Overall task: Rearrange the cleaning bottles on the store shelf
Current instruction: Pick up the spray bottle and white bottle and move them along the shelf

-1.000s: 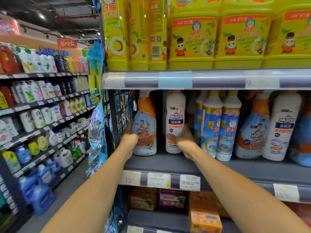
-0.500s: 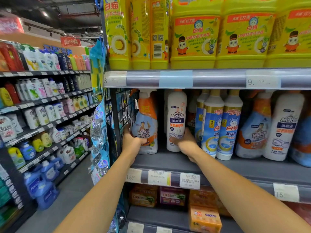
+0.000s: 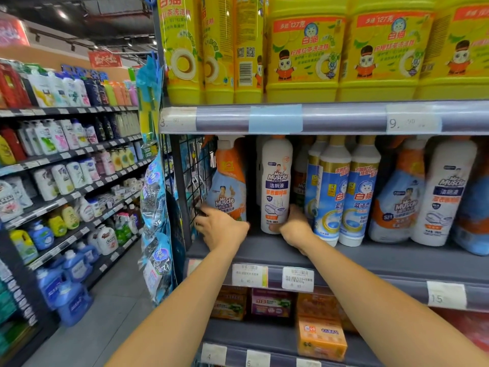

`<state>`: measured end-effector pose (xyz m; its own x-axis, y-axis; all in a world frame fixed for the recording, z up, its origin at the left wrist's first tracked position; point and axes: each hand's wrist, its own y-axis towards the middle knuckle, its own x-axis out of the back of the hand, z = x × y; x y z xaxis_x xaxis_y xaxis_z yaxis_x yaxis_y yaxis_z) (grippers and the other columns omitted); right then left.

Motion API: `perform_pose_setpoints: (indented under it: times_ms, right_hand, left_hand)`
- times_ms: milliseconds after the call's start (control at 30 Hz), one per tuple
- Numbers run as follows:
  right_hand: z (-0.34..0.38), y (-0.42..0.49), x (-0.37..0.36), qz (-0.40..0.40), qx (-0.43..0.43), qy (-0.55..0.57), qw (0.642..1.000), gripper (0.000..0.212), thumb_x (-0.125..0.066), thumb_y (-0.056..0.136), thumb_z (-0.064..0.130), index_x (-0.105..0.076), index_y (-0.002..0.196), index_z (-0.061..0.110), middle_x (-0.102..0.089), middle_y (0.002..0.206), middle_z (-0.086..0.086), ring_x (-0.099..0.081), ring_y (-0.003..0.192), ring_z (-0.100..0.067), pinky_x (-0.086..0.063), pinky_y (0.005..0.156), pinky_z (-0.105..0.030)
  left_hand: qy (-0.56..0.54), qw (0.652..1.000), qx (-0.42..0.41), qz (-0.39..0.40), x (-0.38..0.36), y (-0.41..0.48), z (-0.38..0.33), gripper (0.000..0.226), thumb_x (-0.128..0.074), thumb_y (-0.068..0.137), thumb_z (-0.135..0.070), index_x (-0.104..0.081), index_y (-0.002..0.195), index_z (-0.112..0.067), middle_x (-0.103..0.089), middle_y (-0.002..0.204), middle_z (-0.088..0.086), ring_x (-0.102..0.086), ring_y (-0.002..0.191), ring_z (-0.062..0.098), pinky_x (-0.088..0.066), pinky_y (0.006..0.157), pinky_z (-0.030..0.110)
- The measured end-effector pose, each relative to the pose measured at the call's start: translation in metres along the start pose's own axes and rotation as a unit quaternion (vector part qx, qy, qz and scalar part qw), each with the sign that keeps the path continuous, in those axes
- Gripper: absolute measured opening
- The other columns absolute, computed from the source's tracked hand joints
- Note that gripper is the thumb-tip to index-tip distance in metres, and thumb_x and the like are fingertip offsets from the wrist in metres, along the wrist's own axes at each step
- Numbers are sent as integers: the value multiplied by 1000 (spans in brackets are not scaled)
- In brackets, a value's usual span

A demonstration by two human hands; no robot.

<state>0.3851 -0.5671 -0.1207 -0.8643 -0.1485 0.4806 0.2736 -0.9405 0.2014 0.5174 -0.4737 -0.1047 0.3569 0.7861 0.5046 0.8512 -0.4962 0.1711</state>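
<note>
Fingers [image 3: 204, 213] curl low round both bases, left hand [image 3: 222, 227] on the spray bottle [image 3: 227, 181], right hand [image 3: 295, 230] on the white bottle [image 3: 276, 176], and, top-heavy, either could tip.

The grey shelf [image 3: 370, 258] carries upright cleaning bottles: a spray bottle [image 3: 227, 181] at its left end, a white bottle [image 3: 276, 176] beside it, then blue-labelled bottles [image 3: 332, 197], a second spray bottle [image 3: 399, 197] and a second white bottle [image 3: 447, 192]. The upper shelf [image 3: 344, 118] holds yellow bottles [image 3: 304, 54].
</note>
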Motion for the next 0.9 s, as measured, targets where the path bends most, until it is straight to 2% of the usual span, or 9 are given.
perform_pose_setpoints:
  times_ms: [167,333,500,900]
  right_hand:
    - [1,7,-2,-4,-13,-43,999,57,-84,69,14,-54,117,9,-62,125,-12,-59,114,-31,-44,85,-30]
    - [8,15,-4,-10,-35,-56,998,63,-83,70,14,-49,122,8,-59,130,-12,-57,117,-31,-46,92,-37]
    - [10,21,-8,-10,-31,-74,997,63,-82,72,17,-49,124,6,-58,132,-13,-56,119,-31,-46,95,-38]
    - [11,31,-14,-9,-31,-89,995,60,-79,76,23,-52,127,7,-58,133,-13,-56,120,-30,-45,98,-37]
  left_hand:
    - [51,999,-7,10,-2,13,1,126,-90,51,-43,-15,144,-2,-30,141,27,-31,131,44,-38,105,45]
    - [30,999,-41,-6,-3,22,2,122,-92,49,-38,-19,140,-4,-35,138,27,-40,125,45,-45,97,47]
    - [22,998,-56,3,-4,30,3,115,-92,51,-38,-23,138,-10,-37,138,23,-43,124,43,-48,91,49]
    - [22,998,-56,28,-7,40,3,122,-93,51,-39,-20,144,-10,-39,140,23,-44,127,42,-48,94,49]
